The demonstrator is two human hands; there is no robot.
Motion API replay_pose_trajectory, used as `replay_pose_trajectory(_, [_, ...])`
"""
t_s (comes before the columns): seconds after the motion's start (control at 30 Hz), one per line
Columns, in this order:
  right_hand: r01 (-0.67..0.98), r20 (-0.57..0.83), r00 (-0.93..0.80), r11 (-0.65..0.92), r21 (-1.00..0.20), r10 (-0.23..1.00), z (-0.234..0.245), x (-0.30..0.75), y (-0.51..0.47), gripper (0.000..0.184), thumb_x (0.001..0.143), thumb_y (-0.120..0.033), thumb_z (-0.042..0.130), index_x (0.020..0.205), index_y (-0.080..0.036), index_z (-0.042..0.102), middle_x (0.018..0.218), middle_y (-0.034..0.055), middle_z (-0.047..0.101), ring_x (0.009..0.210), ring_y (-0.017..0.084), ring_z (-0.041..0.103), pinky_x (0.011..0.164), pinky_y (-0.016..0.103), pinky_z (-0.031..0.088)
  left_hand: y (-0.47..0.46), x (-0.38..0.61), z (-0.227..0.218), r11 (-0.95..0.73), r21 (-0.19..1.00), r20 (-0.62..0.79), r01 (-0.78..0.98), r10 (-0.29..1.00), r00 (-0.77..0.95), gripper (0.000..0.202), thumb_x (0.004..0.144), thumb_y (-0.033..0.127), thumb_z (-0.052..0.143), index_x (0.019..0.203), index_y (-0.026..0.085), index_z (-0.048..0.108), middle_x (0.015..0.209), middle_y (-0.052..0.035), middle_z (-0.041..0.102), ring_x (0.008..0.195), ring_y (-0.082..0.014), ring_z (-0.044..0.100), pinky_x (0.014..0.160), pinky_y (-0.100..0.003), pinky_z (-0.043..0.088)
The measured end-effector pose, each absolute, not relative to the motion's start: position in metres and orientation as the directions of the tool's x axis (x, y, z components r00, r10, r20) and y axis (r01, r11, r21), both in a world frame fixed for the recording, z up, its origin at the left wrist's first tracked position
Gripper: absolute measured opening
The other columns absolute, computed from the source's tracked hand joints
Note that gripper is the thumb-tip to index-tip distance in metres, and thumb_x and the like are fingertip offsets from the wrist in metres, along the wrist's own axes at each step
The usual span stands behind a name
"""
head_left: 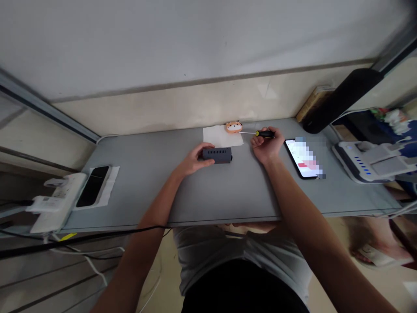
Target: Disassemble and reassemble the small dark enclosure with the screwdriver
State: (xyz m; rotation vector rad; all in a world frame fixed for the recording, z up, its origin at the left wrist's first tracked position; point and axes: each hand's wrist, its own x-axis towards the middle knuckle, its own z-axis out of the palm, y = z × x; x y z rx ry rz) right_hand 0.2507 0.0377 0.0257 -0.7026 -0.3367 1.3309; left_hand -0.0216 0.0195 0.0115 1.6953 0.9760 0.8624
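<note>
My left hand (pixel 193 160) grips the left end of a small dark grey box (pixel 219 154) with a row of vent slots, lying on the grey desk mat (pixel 228 191). My right hand (pixel 267 145) is closed on a screwdriver (pixel 262 134) with a black and yellow handle. Its thin shaft points left toward an orange animal-shaped object (pixel 233 127). That object rests on the far edge of a white paper sheet (pixel 221 137), just behind the box.
A lit phone (pixel 303 158) lies to the right of my right hand. Another dark phone (pixel 93 186) lies on white paper at the left, beside a power strip (pixel 55 202). A white device (pixel 371 161) and a black lamp arm (pixel 342 98) stand at the right.
</note>
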Motion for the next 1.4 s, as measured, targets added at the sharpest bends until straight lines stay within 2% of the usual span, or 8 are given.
replay_pose_trajectory(0.1, [-0.755,-0.172,0.237,0.070,-0.652,0.956,0.025,0.249,0.038,0.030,0.083,-0.036,0.056,0.058,-0.023,0.047,0.042,-0.0077,0.028,0.037,0.009,0.026,0.040,0.025,0.023,0.017,-0.021,0.011,-0.169,0.955,0.046,0.243,0.896,0.441,0.053,0.068,0.045,0.086,0.110,0.020,0.065,0.102,-0.0052,0.069,0.092,-0.0201,0.066,0.082,-0.032,0.054])
replay_pose_trajectory(0.27, [-0.644,-0.181,0.353,0.098,-0.759,0.918,0.030,0.246,0.041,0.027,0.080,-0.035,0.055,0.058,-0.023,0.047,0.047,-0.0060,0.037,0.037,0.008,0.026,0.039,0.025,0.022,0.012,-0.015,0.009,-0.154,0.934,0.025,0.323,0.928,0.372,0.044,0.081,0.047,0.076,0.116,0.022,0.065,0.084,-0.0002,0.064,0.077,-0.0167,0.065,0.071,-0.029,0.053])
replay_pose_trajectory(0.4, [-0.406,-0.070,0.607,0.233,-0.884,0.792,0.041,0.246,0.035,0.022,0.074,-0.035,0.055,0.056,-0.021,0.052,0.057,-0.0022,0.052,0.048,0.009,0.040,0.042,0.022,0.026,0.009,-0.011,0.009,-0.202,0.886,0.065,0.417,0.945,0.320,0.039,0.088,0.045,0.070,0.119,0.022,0.068,0.093,-0.0032,0.069,0.082,-0.0182,0.067,0.075,-0.031,0.055])
replay_pose_trajectory(0.47, [-0.299,0.042,0.637,0.297,-0.907,0.770,0.047,0.247,0.024,0.024,0.074,-0.036,0.056,0.055,-0.021,0.055,0.058,-0.0015,0.054,0.056,0.011,0.048,0.047,0.022,0.033,0.008,-0.009,0.009,-0.240,0.858,0.103,0.455,0.947,0.305,0.034,0.091,0.042,0.067,0.117,0.021,0.069,0.097,-0.0046,0.072,0.087,-0.0195,0.068,0.080,-0.033,0.056])
replay_pose_trajectory(0.6, [0.085,0.461,0.391,0.468,-0.880,0.796,0.052,0.244,-0.005,0.035,0.080,-0.033,0.052,0.047,-0.022,0.055,0.049,-0.0006,0.050,0.052,0.013,0.047,0.051,0.028,0.036,0.006,-0.005,0.007,-0.349,0.780,0.207,0.519,0.927,0.312,0.022,0.093,0.037,0.064,0.108,0.021,0.071,0.101,-0.0058,0.072,0.092,-0.0205,0.067,0.087,-0.035,0.056])
replay_pose_trajectory(0.8, [0.400,0.629,-0.015,0.581,-0.709,0.777,0.052,0.231,-0.027,0.036,0.079,-0.021,0.048,0.044,-0.023,0.048,0.043,-0.0009,0.047,0.044,0.014,0.044,0.049,0.030,0.033,0.007,-0.004,0.004,-0.467,0.674,0.313,0.573,0.882,0.352,0.014,0.096,0.033,0.062,0.103,0.024,0.071,0.097,-0.0051,0.072,0.098,-0.0233,0.065,0.092,-0.040,0.054])
replay_pose_trajectory(1.2, [0.406,0.766,-0.034,0.709,-0.576,0.642,0.050,0.225,-0.031,0.038,0.084,-0.018,0.045,0.046,-0.023,0.045,0.043,-0.0012,0.045,0.042,0.013,0.041,0.047,0.029,0.033,0.008,-0.003,0.001,-0.503,0.626,0.364,0.597,0.865,0.347,0.012,0.095,0.027,0.062,0.102,0.021,0.071,0.098,-0.0057,0.073,0.102,-0.0236,0.066,0.096,-0.040,0.054])
replay_pose_trajectory(1.4, [0.467,0.763,-0.104,0.709,-0.529,0.638,0.052,0.225,-0.031,0.038,0.083,-0.017,0.047,0.046,-0.024,0.043,0.041,-0.0013,0.043,0.041,0.013,0.038,0.047,0.031,0.033,0.006,-0.003,0.005,-0.468,0.615,0.330,0.634,0.884,0.332,0.012,0.096,0.029,0.062,0.102,0.024,0.072,0.099,-0.0045,0.073,0.104,-0.0238,0.065,0.097,-0.040,0.053])
